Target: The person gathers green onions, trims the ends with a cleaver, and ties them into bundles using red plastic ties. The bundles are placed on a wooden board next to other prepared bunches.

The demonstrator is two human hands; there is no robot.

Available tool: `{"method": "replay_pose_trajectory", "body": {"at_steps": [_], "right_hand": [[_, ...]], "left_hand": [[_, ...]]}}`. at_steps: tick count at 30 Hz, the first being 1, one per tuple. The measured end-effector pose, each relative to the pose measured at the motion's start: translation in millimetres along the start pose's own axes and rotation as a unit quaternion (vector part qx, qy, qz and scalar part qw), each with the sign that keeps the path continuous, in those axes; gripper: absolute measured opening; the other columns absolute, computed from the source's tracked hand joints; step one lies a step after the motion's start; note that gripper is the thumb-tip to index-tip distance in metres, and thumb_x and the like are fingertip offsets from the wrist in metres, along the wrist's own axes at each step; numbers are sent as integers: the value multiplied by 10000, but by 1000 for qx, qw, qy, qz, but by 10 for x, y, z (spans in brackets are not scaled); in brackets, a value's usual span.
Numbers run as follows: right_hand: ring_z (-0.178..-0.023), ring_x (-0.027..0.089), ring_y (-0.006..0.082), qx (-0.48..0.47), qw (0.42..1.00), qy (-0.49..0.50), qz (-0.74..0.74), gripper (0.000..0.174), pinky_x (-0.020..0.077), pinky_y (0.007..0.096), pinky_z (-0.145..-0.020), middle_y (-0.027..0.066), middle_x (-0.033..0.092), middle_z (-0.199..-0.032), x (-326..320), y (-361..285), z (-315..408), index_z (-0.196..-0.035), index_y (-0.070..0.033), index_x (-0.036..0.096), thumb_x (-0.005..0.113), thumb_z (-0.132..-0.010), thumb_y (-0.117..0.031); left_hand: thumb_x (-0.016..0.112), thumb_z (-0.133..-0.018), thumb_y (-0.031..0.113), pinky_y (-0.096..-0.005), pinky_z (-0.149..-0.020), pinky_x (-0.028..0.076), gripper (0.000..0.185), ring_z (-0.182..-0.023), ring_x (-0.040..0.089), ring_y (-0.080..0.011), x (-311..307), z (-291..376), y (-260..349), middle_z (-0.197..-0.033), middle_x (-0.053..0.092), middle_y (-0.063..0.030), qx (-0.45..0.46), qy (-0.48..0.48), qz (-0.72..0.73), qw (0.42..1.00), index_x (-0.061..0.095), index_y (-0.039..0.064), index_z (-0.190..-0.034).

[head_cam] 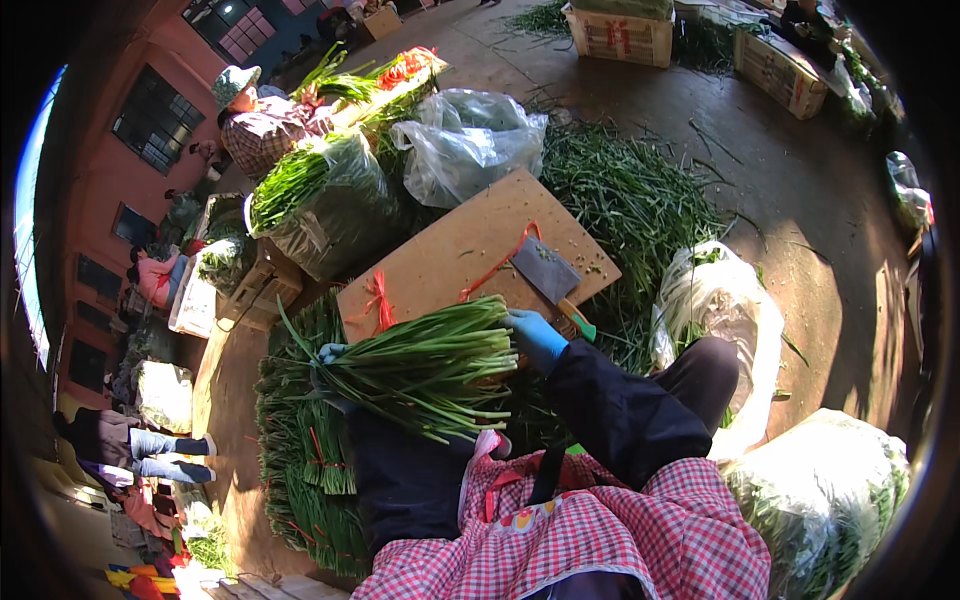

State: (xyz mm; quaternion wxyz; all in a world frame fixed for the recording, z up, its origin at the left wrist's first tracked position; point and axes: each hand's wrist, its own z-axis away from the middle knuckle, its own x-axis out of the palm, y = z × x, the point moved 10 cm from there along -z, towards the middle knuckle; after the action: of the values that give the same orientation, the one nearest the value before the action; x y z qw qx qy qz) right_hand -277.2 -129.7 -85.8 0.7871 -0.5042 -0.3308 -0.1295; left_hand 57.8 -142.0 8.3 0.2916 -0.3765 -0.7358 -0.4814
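Observation:
My left hand [330, 354], in a blue glove, is closed around a loose bunch of long green stalks [427, 360] that look like garlic chives. The pale cut ends point to the right. My right hand [534, 335], also gloved in blue, touches those ends at their upper corner; its fingertips are partly hidden. Just beyond lies a wooden board [450, 247] with a cleaver [547, 270] on it, the handle towards my right sleeve. Red ties [381, 301] lie on the board's near left part, and a red strand [495, 264] runs beside the blade.
Tied bundles of greens [307, 450] are stacked at my left. Loose leaves [622, 202] heap right of the board. Plastic bags [472, 142] and a filled sack [330, 202] stand beyond it. A person in a hat [262, 127] sits farther off. A white bag [720, 300] is by my knee.

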Motion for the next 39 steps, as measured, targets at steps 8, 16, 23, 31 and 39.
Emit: {"method": "replay_pose_trajectory", "body": {"at_steps": [8, 16, 23, 31, 39], "right_hand": [[-924, 625, 173, -68, 989, -50, -123, 343, 518, 316, -798, 80, 619, -1083, 68, -102, 191, -1230, -18, 507, 512, -930, -186], [-941, 633, 183, -108, 986, 15, -129, 275, 512, 336, -836, 94, 640, -1083, -62, -123, 222, -1164, -12, 562, 513, -919, -128], [-949, 629, 219, -121, 972, -66, -189, 308, 520, 357, -841, 118, 622, -1088, 62, -330, 416, -1136, -24, 542, 552, -886, -203], [-1016, 603, 203, -118, 977, -49, -173, 351, 503, 359, -877, 85, 605, -1146, 84, -390, 432, -1202, -31, 529, 562, -907, -220], [-1125, 555, 197, -95, 959, -200, -176, 446, 406, 346, -1003, 107, 584, -1210, 477, -502, 694, -1252, 19, 500, 600, -853, -153]], "left_hand": [[575, -885, 311, -289, -828, 460, 261, -790, 547, -136, 631, -42, -185, -764, 518, -19, 28, 6, -66, 997, 527, 56, -854], [615, -868, 267, -391, -991, 426, 209, -834, 564, -176, 1171, -184, -322, -903, 500, -34, -74, -149, 235, 958, 523, 80, -881], [548, -888, 254, -491, -1076, 300, 151, -1067, 484, -247, 1107, -204, -348, -1040, 520, -70, -57, -57, -2, 997, 513, 107, -897], [563, -881, 277, -530, -1092, 283, 174, -1045, 546, -245, 1198, -248, -374, -1024, 564, -37, -68, -118, 69, 988, 550, 105, -909], [519, -906, 198, -430, -1154, 210, 173, -1072, 495, -185, 1201, -202, -281, -1026, 494, -17, -68, -204, 118, 969, 524, 60, -1010]]}}
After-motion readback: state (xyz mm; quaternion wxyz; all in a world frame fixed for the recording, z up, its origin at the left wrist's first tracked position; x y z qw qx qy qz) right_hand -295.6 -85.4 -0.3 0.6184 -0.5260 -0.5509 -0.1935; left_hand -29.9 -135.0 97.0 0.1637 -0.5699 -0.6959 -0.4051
